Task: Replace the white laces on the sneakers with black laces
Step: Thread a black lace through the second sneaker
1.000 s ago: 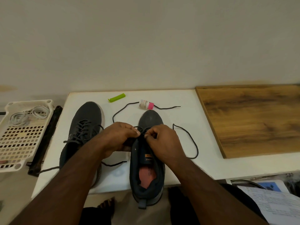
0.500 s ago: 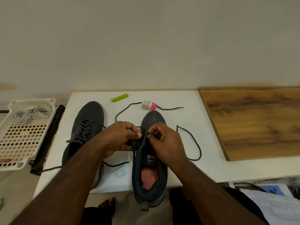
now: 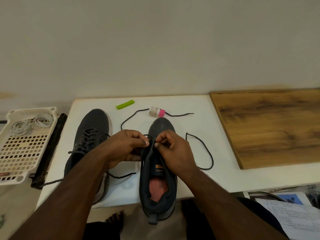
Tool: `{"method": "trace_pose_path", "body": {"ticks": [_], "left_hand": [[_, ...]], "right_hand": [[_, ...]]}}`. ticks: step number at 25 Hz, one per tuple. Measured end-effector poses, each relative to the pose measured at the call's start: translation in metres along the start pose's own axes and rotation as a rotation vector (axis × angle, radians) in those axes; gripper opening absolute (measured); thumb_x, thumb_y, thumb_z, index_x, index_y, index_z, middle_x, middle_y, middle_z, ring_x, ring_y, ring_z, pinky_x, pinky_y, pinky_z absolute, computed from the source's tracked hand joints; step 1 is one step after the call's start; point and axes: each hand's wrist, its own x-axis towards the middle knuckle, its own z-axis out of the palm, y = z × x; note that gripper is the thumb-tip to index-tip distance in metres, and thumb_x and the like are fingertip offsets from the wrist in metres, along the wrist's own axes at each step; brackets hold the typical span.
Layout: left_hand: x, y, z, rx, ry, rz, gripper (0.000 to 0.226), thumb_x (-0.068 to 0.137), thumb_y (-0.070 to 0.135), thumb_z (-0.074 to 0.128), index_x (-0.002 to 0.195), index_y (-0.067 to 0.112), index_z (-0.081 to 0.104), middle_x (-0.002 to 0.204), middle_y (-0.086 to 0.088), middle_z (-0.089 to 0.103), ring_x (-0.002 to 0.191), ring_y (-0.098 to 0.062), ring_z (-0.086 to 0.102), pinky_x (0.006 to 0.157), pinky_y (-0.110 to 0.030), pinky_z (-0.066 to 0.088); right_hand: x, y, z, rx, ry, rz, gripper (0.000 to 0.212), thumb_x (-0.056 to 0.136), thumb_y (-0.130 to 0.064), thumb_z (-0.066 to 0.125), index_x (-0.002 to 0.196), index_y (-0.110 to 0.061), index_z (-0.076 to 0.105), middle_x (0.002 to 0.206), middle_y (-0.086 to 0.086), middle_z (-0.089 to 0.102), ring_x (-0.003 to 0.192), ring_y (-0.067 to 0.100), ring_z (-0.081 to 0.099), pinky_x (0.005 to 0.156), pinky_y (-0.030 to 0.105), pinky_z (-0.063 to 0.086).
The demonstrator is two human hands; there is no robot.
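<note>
The right-hand sneaker [image 3: 156,186] serves as the landmark; its heel overhangs the near edge of the white bench [image 3: 204,175], and its pink insole is seen through the open collar. Just beyond the collar, over the tongue, the left hand [image 3: 127,148] and the right hand [image 3: 174,153] are brought together. Each hand is clenched on the black lace [image 3: 207,153], pinched between thumb and fingertips at the eyelets, and the eyelet area is largely hidden by the knuckles. From the right hand a loop of that lace is laid on the bench to the right of the sneaker. To the left of the sneaker the second sneaker [image 3: 90,146] is found, already threaded with a dark lace whose ends trail toward the near-left bench edge. Beyond the sneaker's toe a small bottle with a pink cap [image 3: 157,112] lies on its side, with the lace passing by it; contact cannot be told. Further back and to the left, a green clip [image 3: 125,104] is seen. Far left of the sneaker, off the bench, the white laces [image 3: 31,123] are coiled in a perforated white tray [image 3: 20,153]. To the right, a wooden board [image 3: 270,125] is laid on the bench.
</note>
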Motion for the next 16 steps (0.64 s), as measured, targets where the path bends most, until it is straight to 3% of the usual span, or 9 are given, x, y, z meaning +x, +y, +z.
{"method": "trace_pose_path", "body": {"ticks": [16], "left_hand": [[-0.0004,-0.0010,-0.0028,-0.007,-0.035,-0.011,0.009,0.094,0.007,0.062,0.098,0.007,0.070,0.099,-0.013,0.074,0.085,-0.020,0.072,0.077,-0.036,0.059]], "right_hand": [[0.0047,0.0004,-0.0005,-0.027,-0.075,0.069,0.011,0.088,-0.020,0.069,0.088,-0.030,0.063,0.081,-0.012,0.068,0.077,0.005,0.063,0.073,0.027,0.053]]}}
